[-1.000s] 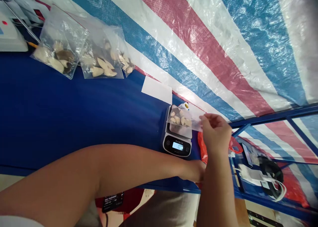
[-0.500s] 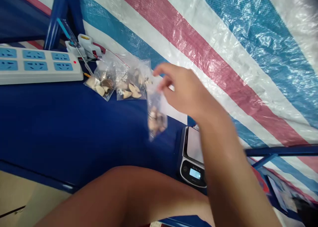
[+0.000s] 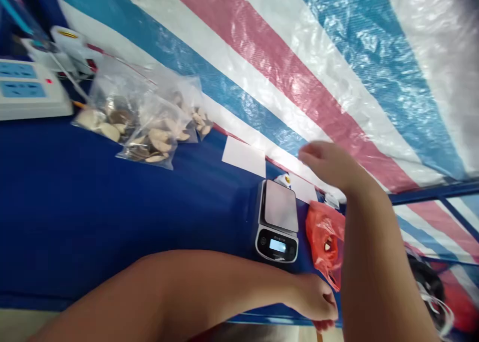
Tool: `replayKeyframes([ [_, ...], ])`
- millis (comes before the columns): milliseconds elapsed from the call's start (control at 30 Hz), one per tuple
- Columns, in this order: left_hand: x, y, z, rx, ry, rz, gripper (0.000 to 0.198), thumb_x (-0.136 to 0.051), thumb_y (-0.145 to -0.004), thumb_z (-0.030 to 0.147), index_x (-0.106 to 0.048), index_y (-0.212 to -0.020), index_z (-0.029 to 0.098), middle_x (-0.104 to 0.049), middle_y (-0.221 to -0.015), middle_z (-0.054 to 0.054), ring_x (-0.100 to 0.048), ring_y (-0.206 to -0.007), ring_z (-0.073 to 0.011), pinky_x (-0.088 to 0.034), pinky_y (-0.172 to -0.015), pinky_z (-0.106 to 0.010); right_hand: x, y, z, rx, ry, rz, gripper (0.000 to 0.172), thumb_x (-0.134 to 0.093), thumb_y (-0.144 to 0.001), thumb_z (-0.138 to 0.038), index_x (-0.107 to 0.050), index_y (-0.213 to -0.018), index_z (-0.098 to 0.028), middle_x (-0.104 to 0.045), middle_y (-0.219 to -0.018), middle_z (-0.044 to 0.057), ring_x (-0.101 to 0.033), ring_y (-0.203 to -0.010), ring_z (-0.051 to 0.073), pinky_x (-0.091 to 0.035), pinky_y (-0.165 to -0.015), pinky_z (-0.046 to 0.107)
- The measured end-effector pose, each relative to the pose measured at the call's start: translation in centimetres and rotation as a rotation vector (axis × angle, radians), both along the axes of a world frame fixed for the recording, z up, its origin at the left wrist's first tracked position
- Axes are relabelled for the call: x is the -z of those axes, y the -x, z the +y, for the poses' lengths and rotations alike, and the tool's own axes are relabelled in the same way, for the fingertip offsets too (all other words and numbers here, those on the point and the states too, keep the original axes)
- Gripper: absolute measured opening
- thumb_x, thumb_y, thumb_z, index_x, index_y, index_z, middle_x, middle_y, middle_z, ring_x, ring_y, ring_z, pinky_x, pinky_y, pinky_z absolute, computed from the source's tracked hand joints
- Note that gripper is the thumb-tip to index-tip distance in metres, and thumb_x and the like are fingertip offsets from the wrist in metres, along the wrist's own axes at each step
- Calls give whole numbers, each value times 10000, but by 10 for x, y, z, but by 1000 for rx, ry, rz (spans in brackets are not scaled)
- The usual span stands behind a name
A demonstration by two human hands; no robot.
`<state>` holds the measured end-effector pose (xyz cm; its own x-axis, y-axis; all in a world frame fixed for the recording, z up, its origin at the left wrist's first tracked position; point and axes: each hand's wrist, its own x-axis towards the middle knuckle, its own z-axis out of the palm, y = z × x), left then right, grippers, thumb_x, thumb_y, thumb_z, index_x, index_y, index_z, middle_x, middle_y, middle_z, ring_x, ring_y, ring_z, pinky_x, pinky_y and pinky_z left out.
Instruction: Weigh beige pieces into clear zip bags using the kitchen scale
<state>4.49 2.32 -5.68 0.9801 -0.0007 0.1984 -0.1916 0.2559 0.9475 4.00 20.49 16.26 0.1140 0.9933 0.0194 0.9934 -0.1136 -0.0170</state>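
My right hand (image 3: 329, 165) hovers above the far right of a small digital scale (image 3: 279, 217), fingers loosely apart and nothing in them. The scale's pan is bare and its display is lit. My left arm crosses the front of the blue table (image 3: 112, 207). My left hand (image 3: 316, 302) is curled at the table's front edge, beside an orange plastic bag (image 3: 324, 237); what it grips is hidden. A clear bag of pale slices (image 3: 149, 142) lies at the left, against two other clear bags (image 3: 108, 112).
A white power strip (image 3: 26, 90) and white devices (image 3: 69, 38) sit at the far left. A white paper slip (image 3: 243, 155) lies behind the scale. A striped red, white and blue tarp (image 3: 299, 48) hangs behind the table. Dark gear (image 3: 430, 287) lies at the lower right.
My right hand lifted the clear bag off the scale, carried it left, left it by the other bags and came back empty over the scale. The camera swung left, then partly back.
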Motion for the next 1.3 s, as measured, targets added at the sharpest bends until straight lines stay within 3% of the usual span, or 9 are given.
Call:
replayKeyframes([
  [167,6,-1,-4,108,51,236,161,-655,-759,222,-536,-661,270,-652,-668,-22,-664,-548,-155,-592,-603,-328,27,-93,-114,290,22,119,286,-552,-880,-398,-749,-958,-206,-798,-956,93,-734,-893,280,-522,-811,414],
  [333,-7,34,3,66,-100,242,168,-741,-695,285,-611,-800,267,-687,-781,10,-671,-703,-167,-551,-682,-328,98,-127,-205,565,-328,121,336,-550,-807,-513,-704,-869,-221,-773,-850,114,-717,-802,294,-521,-743,402],
  [467,-27,55,6,17,-313,190,163,-740,-732,278,-641,-856,239,-666,-812,34,-605,-745,-135,-486,-745,-297,166,-127,-242,612,-496,198,462,-496,-830,-567,-697,-953,-169,-765,-934,200,-717,-856,343,-552,-809,480],
  [600,-54,72,9,-23,-430,176,134,-691,-855,341,-651,-904,223,-707,-879,0,-627,-775,-139,-474,-729,-280,202,-113,-248,505,-568,282,582,-460,-904,-631,-695,-1075,-127,-735,-1177,271,-676,-1139,402,-507,-1015,581],
  [733,-88,123,28,-306,-372,111,161,-623,-938,363,-668,-952,209,-745,-952,-53,-683,-865,-166,-514,-803,-291,203,-70,-258,372,-574,371,574,-498,-966,-641,-689,-1159,-136,-730,-1238,245,-657,-1203,403,-496,-1056,606],
  [900,-108,238,46,-899,-268,347,353,-593,-950,585,-675,-885,247,-716,-837,-38,-671,-780,-186,-556,-758,-316,174,-15,-299,219,-616,520,342,-583,-1022,-431,-653,-1291,-231,-725,-1290,152,-695,-1165,321,-567,-978,485],
  [1000,-96,303,42,-1224,-357,493,430,-601,-899,677,-685,-779,273,-684,-770,-40,-646,-758,-219,-565,-738,-347,155,-30,-315,424,-792,385,385,-628,-970,-485,-673,-1232,-207,-730,-1213,168,-704,-1043,346,-559,-948,525],
  [1100,-72,353,33,-1376,-360,653,364,-657,-839,675,-704,-797,316,-718,-827,-32,-686,-833,-267,-602,-798,-394,149,-65,-312,658,-805,289,599,-639,-892,-564,-651,-1309,-134,-695,-1240,227,-673,-1053,399,-547,-945,594],
  [1300,-51,407,56,-1842,-344,763,413,-680,-765,643,-650,-1118,432,-713,-1282,37,-666,-1251,-384,-605,-1000,-487,180,-92,-282,750,-965,395,1046,-755,-741,-582,-428,-1543,4,-493,-1476,374,-531,-1341,489,-566,-971,615],
])
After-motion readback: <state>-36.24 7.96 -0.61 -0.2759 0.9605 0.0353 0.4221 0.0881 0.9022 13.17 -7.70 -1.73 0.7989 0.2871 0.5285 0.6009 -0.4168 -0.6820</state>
